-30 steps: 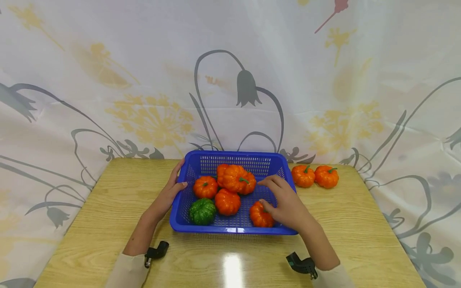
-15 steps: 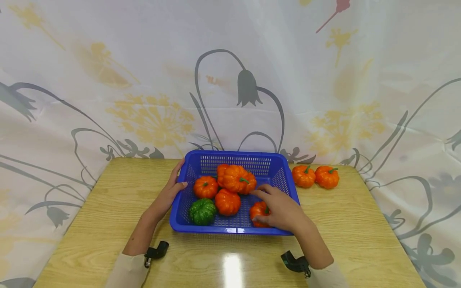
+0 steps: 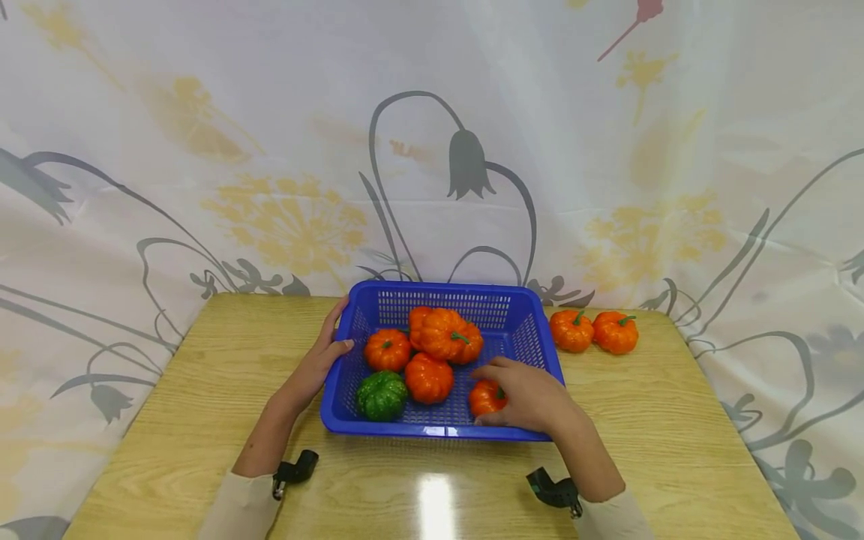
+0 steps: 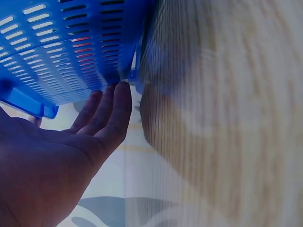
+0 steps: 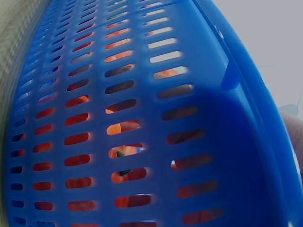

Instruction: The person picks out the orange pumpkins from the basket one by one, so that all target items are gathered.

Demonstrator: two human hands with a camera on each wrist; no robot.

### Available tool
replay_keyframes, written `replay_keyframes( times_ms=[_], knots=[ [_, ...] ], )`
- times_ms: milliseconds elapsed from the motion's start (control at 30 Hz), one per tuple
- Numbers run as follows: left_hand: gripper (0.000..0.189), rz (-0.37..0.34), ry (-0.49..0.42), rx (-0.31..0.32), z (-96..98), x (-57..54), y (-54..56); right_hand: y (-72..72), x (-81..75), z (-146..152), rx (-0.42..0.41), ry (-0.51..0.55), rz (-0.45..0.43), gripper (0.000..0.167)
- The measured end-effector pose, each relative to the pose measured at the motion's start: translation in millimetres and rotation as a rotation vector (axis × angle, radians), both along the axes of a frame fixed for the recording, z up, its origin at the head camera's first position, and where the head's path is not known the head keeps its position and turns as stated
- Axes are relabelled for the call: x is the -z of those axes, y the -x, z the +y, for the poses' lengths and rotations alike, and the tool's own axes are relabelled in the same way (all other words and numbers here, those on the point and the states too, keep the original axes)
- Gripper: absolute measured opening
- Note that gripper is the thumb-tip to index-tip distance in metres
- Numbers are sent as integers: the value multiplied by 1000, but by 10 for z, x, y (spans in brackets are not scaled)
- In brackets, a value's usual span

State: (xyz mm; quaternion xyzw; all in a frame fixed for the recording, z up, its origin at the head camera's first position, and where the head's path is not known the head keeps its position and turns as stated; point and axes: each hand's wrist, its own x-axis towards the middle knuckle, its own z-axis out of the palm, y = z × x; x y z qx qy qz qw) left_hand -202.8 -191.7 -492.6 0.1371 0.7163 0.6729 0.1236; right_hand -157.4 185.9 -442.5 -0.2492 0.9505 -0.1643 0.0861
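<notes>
A blue plastic basket (image 3: 442, 431) with slotted walls stands on the wooden table, holding several small orange pumpkins and one green pumpkin (image 3: 382, 395). My left hand (image 3: 317, 367) holds the basket's left side, thumb over the rim and fingers along the outer wall. In the left wrist view, the fingertips (image 4: 122, 92) lie against the slotted wall. Inside the basket's front right corner, my right hand (image 3: 529, 397) grips an orange pumpkin (image 3: 486, 397), fingers on its far side and thumb on its near side. The palm hides part of that pumpkin. Through the slots, the right wrist view shows orange patches and a green stem (image 5: 123, 163).
Two orange pumpkins (image 3: 571, 331) sit side by side on the table (image 3: 648, 420), right of the basket. Inside, other orange pumpkins (image 3: 442, 334) are piled toward the back middle. A flower-patterned curtain (image 3: 270, 150) hangs behind the table.
My right hand has moved left and down over the pumpkin in the front right corner, its fingers and thumb now round it. The left hand has stayed on the basket's side.
</notes>
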Motion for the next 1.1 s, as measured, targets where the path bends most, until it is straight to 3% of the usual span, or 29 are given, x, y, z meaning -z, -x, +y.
replay_keyframes(
  times_ms=[333,633,1100],
  knots=[
    [75,3,4,-6,3,-22,4,-6,-7,-9,30,-27,-14,62],
    [75,0,16,-4,3,-6,4,-4,-21,0,4,11,-25,61],
    [75,0,5,-2,-1,-1,5,16,4,27,-33,79,96,56]
  ],
)
